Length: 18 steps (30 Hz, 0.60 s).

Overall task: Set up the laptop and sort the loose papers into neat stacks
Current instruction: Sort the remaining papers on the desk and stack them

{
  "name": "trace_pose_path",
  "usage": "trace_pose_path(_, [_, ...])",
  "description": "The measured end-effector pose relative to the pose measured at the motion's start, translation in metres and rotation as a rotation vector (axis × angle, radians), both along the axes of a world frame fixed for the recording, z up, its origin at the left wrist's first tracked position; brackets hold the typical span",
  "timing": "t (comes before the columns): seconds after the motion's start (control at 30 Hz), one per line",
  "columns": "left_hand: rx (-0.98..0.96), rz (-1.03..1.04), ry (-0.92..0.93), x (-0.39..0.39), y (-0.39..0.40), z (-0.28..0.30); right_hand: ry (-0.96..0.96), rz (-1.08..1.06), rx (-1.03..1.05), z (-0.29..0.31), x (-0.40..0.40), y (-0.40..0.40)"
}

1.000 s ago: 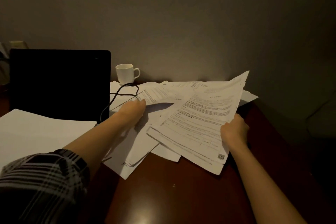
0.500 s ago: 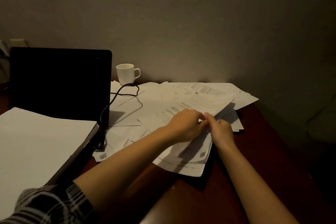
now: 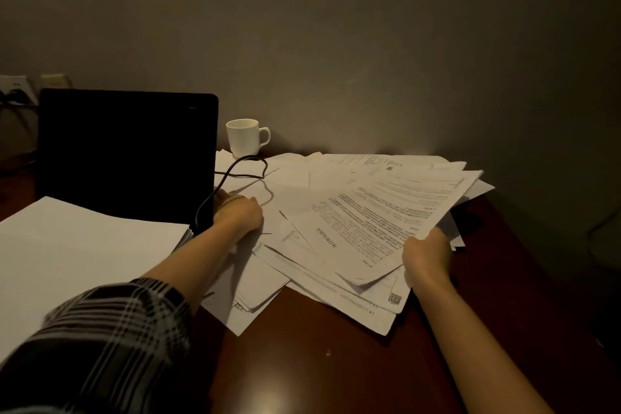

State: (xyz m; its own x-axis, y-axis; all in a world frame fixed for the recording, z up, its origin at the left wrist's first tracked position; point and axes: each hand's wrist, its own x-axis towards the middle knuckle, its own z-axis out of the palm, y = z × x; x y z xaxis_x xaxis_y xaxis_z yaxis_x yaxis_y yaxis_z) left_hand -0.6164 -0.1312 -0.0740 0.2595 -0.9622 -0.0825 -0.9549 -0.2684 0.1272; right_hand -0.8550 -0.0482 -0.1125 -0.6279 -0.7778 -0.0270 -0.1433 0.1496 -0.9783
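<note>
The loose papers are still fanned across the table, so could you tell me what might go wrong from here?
1. The right hand grips only one edge of a fanned bundle of printed sheets; lifted further, some sheets could slide out.
2. The black cable loops over the papers beside the left hand; pulling sheets there could snag it.
3. The white cup stands at the edge of the papers and might be nudged.

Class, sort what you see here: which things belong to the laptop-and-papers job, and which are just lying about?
Job: laptop; loose papers; neat stack; printed sheets gripped by right hand; left hand.
Lying about: white cup; black cable.
</note>
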Motion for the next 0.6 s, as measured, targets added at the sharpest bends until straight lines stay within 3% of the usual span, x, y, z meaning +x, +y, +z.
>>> trace_pose_path(0.07, [0.036,0.065,0.062,-0.002,-0.003,0.000,0.004,0.004,-0.002,-0.002,-0.001,-0.001])
trace_pose_path(0.17, [-0.010,0.065,-0.004,-0.003,-0.011,-0.007,0.012,-0.004,-0.005,-0.002,0.001,-0.003])
trace_pose_path(0.5, [-0.354,-0.333,0.263,-0.089,0.025,0.004,0.003,0.054,-0.005,0.000,0.000,-0.005])
trace_pose_path(0.6, [-0.383,-0.484,0.184,-0.116,0.047,0.018,0.006,0.093,0.011,-0.002,-0.001,-0.010])
